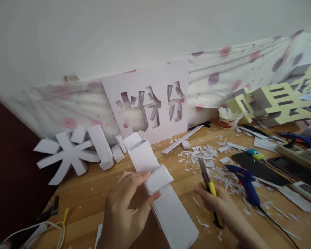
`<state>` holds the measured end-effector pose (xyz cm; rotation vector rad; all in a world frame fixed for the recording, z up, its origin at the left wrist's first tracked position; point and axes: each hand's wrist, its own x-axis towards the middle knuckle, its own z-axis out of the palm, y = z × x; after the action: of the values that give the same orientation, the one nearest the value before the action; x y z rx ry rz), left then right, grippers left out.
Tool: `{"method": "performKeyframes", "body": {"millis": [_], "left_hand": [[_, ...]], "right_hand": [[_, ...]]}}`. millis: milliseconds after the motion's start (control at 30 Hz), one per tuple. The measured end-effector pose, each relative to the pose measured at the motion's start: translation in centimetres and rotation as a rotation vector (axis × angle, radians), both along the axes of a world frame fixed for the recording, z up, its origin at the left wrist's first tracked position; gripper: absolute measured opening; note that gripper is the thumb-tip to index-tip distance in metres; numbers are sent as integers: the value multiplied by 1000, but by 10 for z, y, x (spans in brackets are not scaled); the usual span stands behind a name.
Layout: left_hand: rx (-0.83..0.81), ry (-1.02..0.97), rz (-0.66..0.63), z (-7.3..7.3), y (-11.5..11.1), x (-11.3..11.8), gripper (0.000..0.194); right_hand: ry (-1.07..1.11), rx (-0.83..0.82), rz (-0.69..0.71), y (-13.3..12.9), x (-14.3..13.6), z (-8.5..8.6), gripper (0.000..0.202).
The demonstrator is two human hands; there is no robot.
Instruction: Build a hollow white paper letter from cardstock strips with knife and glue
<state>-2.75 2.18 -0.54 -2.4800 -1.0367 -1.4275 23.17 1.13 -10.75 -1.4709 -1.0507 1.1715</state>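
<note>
My left hand pinches a small white foam-board block between thumb and fingers. That block rests across a long white box-shaped foam-board piece, which slants over the table in front of me. In my right hand, to the right of the long piece, is a yellow and black utility knife. Its blade is out and points up and away, apart from the foam board. Behind them leans a white board with character shapes cut through it.
White built-up character parts stand at the left. Paper scraps litter the table. A blue glue gun, a black phone-like slab and a paper cup lie to the right, before yellowish letters. Cables lie lower left.
</note>
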Motion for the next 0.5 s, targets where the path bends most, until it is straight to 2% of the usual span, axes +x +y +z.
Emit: {"method": "performKeyframes", "body": {"millis": [100, 167, 267, 367, 433, 500], "left_hand": [[-3, 17, 22, -1, -1, 1, 21], [1, 40, 38, 0, -1, 2, 28], [55, 77, 34, 1, -2, 4, 38], [59, 74, 29, 1, -3, 5, 31], [4, 22, 56, -3, -5, 5, 28], [-81, -84, 118, -10, -8, 7, 26]], "right_hand": [[-55, -49, -68, -14, 8, -20, 50], [-59, -62, -113, -21, 11, -33, 51], [79, -111, -172, -32, 17, -44, 57], [343, -177, -164, -44, 23, -38, 55], [488, -143, -155, -52, 25, -24, 50], [549, -55, -90, -58, 28, -5, 48]]}}
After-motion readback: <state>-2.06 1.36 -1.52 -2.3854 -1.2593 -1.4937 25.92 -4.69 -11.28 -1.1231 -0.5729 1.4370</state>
